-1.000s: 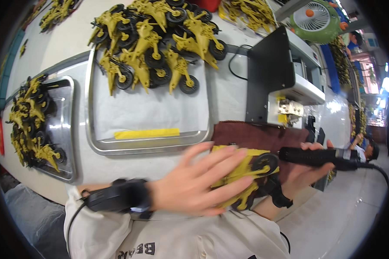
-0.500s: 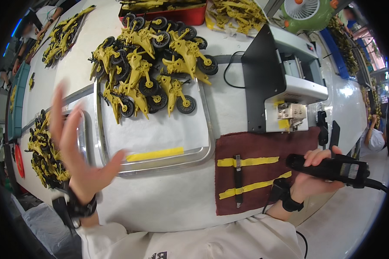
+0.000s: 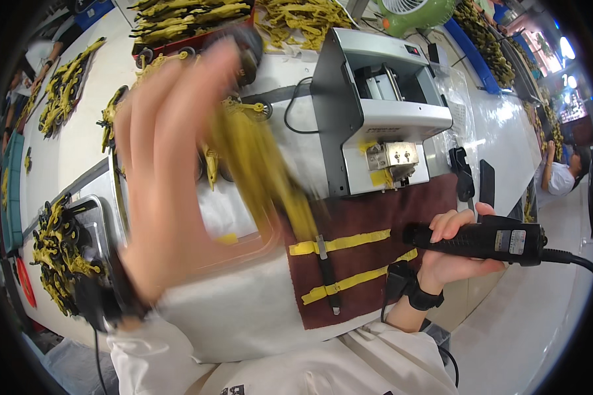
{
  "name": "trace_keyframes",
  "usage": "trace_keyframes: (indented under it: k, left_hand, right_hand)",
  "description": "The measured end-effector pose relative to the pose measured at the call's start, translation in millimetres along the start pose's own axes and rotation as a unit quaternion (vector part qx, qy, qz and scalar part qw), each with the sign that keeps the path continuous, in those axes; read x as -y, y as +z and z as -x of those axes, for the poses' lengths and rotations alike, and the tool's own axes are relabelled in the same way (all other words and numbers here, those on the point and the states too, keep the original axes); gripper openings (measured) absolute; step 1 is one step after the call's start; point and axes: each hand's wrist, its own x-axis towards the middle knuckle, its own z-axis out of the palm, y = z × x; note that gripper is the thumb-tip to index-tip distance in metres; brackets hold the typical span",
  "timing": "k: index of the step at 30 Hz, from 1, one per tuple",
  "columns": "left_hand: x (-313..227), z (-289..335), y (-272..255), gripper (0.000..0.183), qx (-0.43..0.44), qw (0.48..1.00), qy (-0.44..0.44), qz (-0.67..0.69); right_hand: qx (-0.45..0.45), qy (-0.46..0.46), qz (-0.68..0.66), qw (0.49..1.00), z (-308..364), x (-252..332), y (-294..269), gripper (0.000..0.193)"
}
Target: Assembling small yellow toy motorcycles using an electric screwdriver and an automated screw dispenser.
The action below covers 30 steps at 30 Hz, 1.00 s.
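Raised close to the camera, my left hand [image 3: 168,158] is smeared by motion. It is closed round a yellow toy motorbike [image 3: 254,151] with a black wheel at its upper end. The toy's blurred lower end hangs over the edge of a dark red cloth [image 3: 375,270]. My right hand [image 3: 454,263] grips a black corded handheld tool [image 3: 478,240] above the cloth's right side. Much of a metal tray [image 3: 244,253] and the toy motorbikes [image 3: 211,168] piled on it is hidden behind my left hand.
A grey-and-black machine [image 3: 402,112] stands beyond the cloth. Two yellow tape strips and a black strap [image 3: 328,273] lie on the cloth. At left, a smaller tray holds more toys [image 3: 56,257]. A red bin [image 3: 247,16] and green fan [image 3: 415,13] are farther back. Other people work nearby.
My left hand, empty and spread before, now holds a yellow toy motorbike. The view has shifted rightward. The black tool stays in my right hand.
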Motion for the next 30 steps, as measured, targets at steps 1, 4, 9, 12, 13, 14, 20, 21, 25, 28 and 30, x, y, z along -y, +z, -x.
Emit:
trace_keyframes:
  k: [1,4,9,12,13,14,20,21,25,28,30]
  left_hand:
    - [-34,21,-5,0.075,0.035,0.999,-0.008,0.038]
    - [-92,88,38,0.076,0.179,0.972,-0.022,0.148]
    - [-90,98,82,0.093,0.349,0.931,-0.041,0.103]
    - [-86,95,86,0.096,0.353,0.925,-0.038,0.136]
    - [-83,98,90,0.096,0.34,0.925,-0.041,0.167]
    - [-82,100,95,0.096,0.327,0.923,-0.044,0.197]
    - [-86,101,93,0.094,0.332,0.928,-0.024,0.167]
    - [-87,102,90,0.095,0.34,0.925,-0.036,0.167]
    - [-85,108,90,0.096,0.34,0.924,-0.049,0.166]
    - [-83,110,89,0.097,0.307,0.927,-0.085,0.197]
    - [-81,113,90,0.098,0.301,0.927,-0.084,0.208]
  right_hand:
    - [0.01,-0.009,-0.012,1.0,1,-1,3,0.09]
    - [0.034,-0.008,-0.038,0.999,-3,-10,2,0.093]
    - [0.047,-0.007,-0.091,0.995,-6,-10,-1,0.102]
    - [0.067,-0.008,-0.118,0.991,-13,0,2,0.105]
    - [0.088,-0.008,-0.138,0.986,-17,7,12,0.108]
    - [0.108,-0.008,-0.158,0.981,-23,13,22,0.111]
    - [0.277,-0.051,-0.148,0.948,-77,34,64,0.113]
    - [0.292,-0.052,-0.16,0.942,-81,33,67,0.115]
    - [0.286,0.01,-0.109,0.952,-75,25,88,0.117]
    - [0.27,-0.046,-0.119,0.954,-79,8,83,0.112]
    - [0.232,0.092,-0.135,0.959,-61,24,74,0.108]
